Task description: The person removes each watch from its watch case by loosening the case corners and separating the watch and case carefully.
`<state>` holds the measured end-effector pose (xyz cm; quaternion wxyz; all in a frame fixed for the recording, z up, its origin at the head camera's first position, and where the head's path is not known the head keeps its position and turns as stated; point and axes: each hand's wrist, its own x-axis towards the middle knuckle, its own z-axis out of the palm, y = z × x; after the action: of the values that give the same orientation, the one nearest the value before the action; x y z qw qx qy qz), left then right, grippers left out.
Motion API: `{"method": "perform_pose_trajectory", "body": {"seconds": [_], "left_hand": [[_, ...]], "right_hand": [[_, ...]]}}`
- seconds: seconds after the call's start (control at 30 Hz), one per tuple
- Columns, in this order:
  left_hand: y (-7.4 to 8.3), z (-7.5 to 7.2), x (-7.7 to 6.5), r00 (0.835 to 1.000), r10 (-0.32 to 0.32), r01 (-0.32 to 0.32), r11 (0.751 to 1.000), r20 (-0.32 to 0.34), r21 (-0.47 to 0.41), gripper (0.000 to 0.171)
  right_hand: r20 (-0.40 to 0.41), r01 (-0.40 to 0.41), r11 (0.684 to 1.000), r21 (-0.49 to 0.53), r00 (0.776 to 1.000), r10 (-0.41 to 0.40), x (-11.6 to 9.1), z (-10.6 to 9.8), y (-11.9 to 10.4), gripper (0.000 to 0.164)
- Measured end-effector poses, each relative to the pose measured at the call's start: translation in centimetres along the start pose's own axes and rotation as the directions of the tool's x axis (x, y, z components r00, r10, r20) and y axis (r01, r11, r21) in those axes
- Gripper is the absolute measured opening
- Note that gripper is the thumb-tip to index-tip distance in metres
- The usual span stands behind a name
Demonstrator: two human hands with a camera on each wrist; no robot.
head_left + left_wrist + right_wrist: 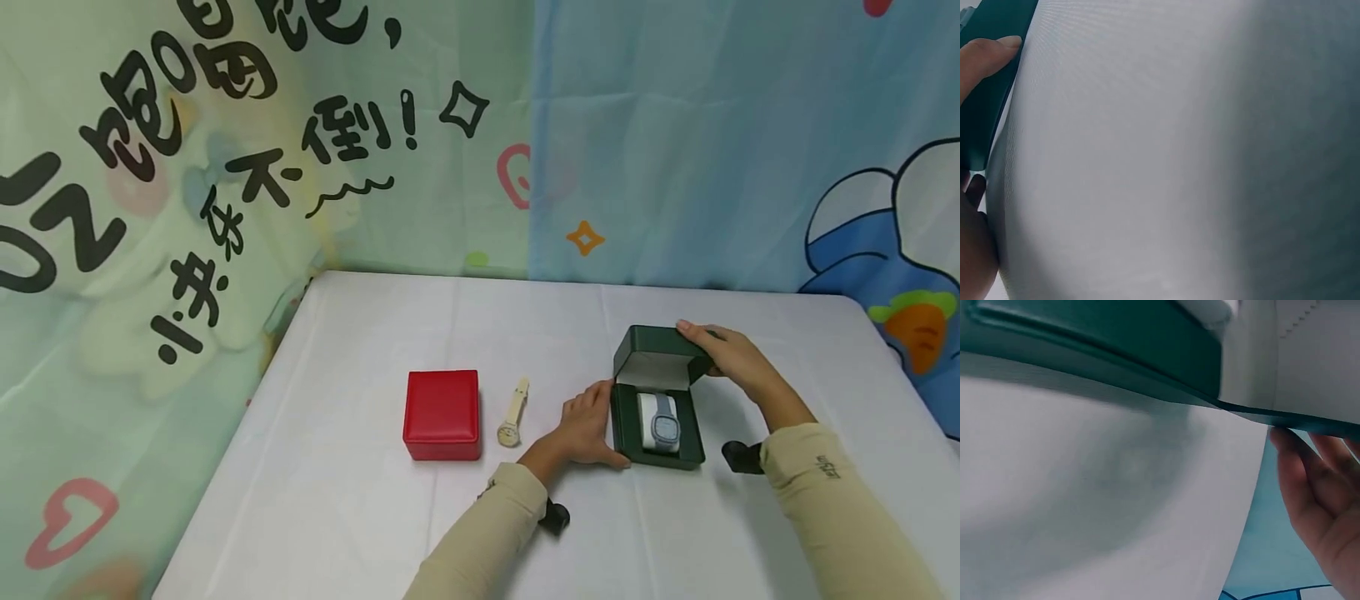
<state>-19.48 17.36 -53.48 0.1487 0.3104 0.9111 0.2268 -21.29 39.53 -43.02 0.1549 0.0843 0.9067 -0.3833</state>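
Observation:
On the right of the table in the head view stands a green watch box with its hinged lid raised. Inside, a grey-blue digital watch is wrapped around a white cushion. My right hand grips the lid's right side, thumb above; the right wrist view shows fingers at the lid's edge. Against the box's left side rests my left hand, its thumb stretched to the front corner. In the left wrist view that thumb lies on the green wall.
A closed red box sits left of the hands. Between it and my left hand lies a cream watch with its strap stretched out. A white cloth covers the table; printed curtains hang behind and to the left.

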Motion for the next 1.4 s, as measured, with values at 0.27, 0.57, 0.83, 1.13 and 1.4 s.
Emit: {"method": "perform_pose_trajectory", "body": {"seconds": [0.27,0.57,0.83,1.13,1.4], "left_hand": [[-0.2,-0.2,-0.5,0.999,0.030,-0.030,1.000,0.044,0.003,0.116],[1.4,-0.8,-0.9,0.992,0.121,-0.122,0.992,-0.028,-0.031,0.093],[2.2,-0.9,0.3,0.977,0.191,-0.164,0.956,-0.091,0.244,0.076],[3.6,-1.7,1.3,0.996,0.085,-0.071,0.939,-0.026,0.336,0.080],[4.4,-2.1,1.5,0.999,0.049,-0.038,0.899,-0.013,0.436,0.083]], "right_hand": [[-0.064,0.024,1.000,0.004,0.998,-0.024,-0.9,0.6,-0.2,0.088],[-0.065,0.013,1.000,0.009,0.998,-0.013,-0.6,0.2,0.2,0.094],[-0.019,0.013,1.000,0.016,1.000,-0.013,-0.8,0.4,-0.4,0.090],[-0.013,0.014,1.000,0.016,1.000,-0.014,-1.1,0.4,-1.0,0.089],[-0.021,0.014,1.000,0.022,1.000,-0.013,-1.0,0.5,-1.0,0.088]]}}
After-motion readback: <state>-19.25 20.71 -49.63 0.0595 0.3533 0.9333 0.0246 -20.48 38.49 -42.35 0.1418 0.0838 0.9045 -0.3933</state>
